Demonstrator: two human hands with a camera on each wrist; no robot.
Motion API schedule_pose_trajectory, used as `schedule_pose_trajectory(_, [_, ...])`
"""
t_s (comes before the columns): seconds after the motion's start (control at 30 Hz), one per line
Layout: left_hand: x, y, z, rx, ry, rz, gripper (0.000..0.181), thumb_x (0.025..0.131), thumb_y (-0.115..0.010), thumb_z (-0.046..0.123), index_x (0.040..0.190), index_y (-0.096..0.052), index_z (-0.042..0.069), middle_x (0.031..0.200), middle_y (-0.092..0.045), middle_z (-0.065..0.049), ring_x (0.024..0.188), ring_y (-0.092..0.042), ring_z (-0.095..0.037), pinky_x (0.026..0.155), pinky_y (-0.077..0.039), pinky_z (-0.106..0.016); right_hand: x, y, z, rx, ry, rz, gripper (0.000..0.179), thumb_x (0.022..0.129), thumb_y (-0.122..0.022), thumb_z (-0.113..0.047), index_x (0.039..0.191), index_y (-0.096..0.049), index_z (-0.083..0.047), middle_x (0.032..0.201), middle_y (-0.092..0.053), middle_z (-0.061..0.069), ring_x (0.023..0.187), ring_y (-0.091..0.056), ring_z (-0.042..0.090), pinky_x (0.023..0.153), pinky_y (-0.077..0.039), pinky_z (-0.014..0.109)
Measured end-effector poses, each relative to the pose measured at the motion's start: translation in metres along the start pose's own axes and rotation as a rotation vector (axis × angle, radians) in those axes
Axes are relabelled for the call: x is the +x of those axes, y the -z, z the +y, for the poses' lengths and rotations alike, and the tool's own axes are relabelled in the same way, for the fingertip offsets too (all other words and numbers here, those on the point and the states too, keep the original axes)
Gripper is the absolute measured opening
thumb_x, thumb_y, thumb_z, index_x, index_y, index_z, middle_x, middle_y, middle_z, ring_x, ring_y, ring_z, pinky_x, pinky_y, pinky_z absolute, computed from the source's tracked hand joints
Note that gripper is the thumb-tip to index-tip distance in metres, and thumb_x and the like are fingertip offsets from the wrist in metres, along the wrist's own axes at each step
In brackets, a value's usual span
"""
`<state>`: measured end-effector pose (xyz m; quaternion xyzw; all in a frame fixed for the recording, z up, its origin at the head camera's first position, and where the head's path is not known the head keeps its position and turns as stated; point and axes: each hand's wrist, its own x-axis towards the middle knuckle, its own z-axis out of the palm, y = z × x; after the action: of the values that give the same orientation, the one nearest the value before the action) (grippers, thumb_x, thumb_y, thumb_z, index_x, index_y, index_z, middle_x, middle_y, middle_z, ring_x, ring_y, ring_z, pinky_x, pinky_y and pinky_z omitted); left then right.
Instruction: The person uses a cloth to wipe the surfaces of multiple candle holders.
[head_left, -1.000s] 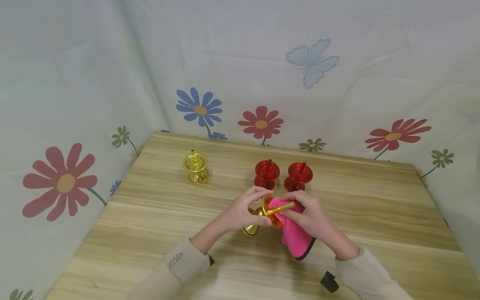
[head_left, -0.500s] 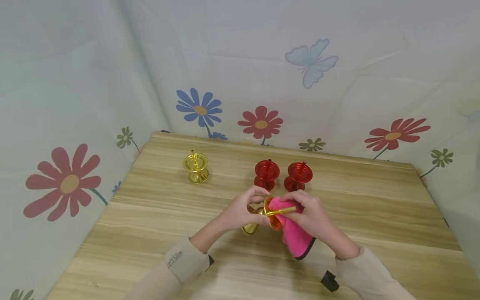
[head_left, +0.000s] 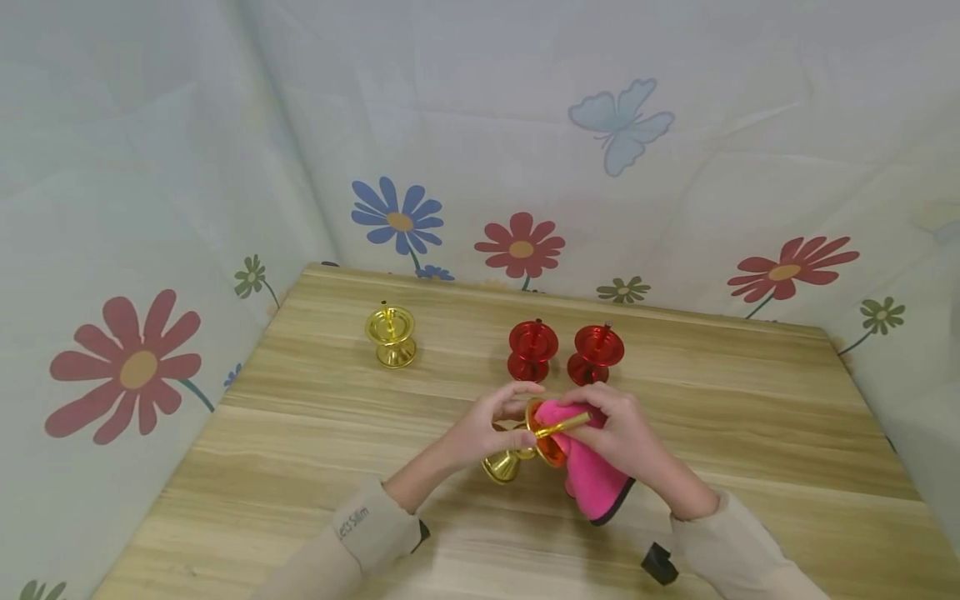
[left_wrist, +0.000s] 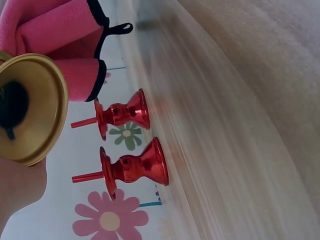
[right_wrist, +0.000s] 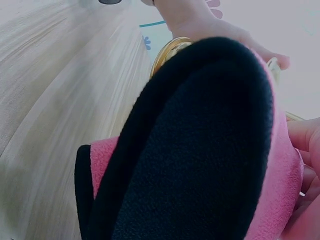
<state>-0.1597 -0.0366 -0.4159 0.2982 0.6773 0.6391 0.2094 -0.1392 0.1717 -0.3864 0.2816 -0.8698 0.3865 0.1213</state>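
My left hand grips a shiny gold candle holder, tilted on its side above the table. It has a flared foot, a shallow dish and a thin stem that points right. In the left wrist view the hollow underside of the foot faces the camera. A pink cloth with black edging is pinched in my right hand and lies against the inside of the dish. Bunched cloth fills much of the right wrist view, where its dark underside hides most of the holder.
Two red candle holders stand upright just beyond my hands. Another gold candle holder stands at the back left of the wooden table. A small black object shows by the right sleeve. A flowered curtain hangs behind.
The gold candle holder has dipped slightly toward me, and its stem has tilted a little within my hands. The cloth stays against the dish. The standing holders have not moved.
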Motion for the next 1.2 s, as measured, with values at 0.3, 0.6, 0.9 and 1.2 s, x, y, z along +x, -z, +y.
schedule_pose_trajectory(0.3, [-0.004, -0.002, -0.004, 0.072, -0.044, 0.069, 0.057, 0.081, -0.058, 0.043, 0.125, -0.042, 0.011, 0.126, -0.051, -0.01, 0.113, -0.052, -0.027, 0.079, -0.05, -0.028, 0.002, 0.002, -0.002, 0.033, -0.07, -0.026, 0.024, 0.069, -0.072, -0.002, 0.091, -0.066, -0.005, 0.087, -0.066, 0.006, 0.076, -0.056, 0.01, 0.061, -0.048, 0.018])
schedule_pose_trajectory(0.6, [-0.005, -0.003, -0.008, 0.003, -0.094, 0.194, 0.05, 0.082, -0.061, 0.029, 0.124, -0.04, 0.01, 0.12, -0.055, -0.017, 0.106, -0.056, -0.025, 0.071, -0.053, -0.029, 0.0, 0.01, -0.002, 0.184, -0.322, -0.135, 0.023, 0.077, -0.067, -0.017, 0.097, -0.064, -0.005, 0.087, -0.064, 0.01, 0.062, -0.053, 0.005, 0.051, -0.047, 0.022])
schedule_pose_trajectory(0.9, [-0.004, -0.008, -0.005, -0.054, -0.123, 0.282, 0.067, 0.073, -0.066, 0.042, 0.119, -0.033, 0.007, 0.119, -0.055, -0.02, 0.101, -0.057, -0.025, 0.068, -0.053, -0.028, 0.0, 0.006, -0.002, 0.267, -0.322, -0.067, 0.016, 0.079, -0.065, -0.014, 0.094, -0.063, -0.006, 0.088, -0.065, 0.011, 0.065, -0.055, 0.005, 0.054, -0.049, 0.023])
schedule_pose_trajectory(1.2, [-0.004, -0.012, 0.0, -0.034, -0.137, 0.302, 0.064, 0.072, -0.067, 0.04, 0.116, -0.036, 0.005, 0.115, -0.058, -0.02, 0.097, -0.058, -0.017, 0.066, -0.053, -0.027, -0.001, 0.002, -0.003, 0.355, -0.278, -0.003, 0.01, 0.078, -0.065, -0.005, 0.085, -0.06, -0.002, 0.085, -0.064, 0.012, 0.063, -0.055, 0.003, 0.05, -0.047, 0.022])
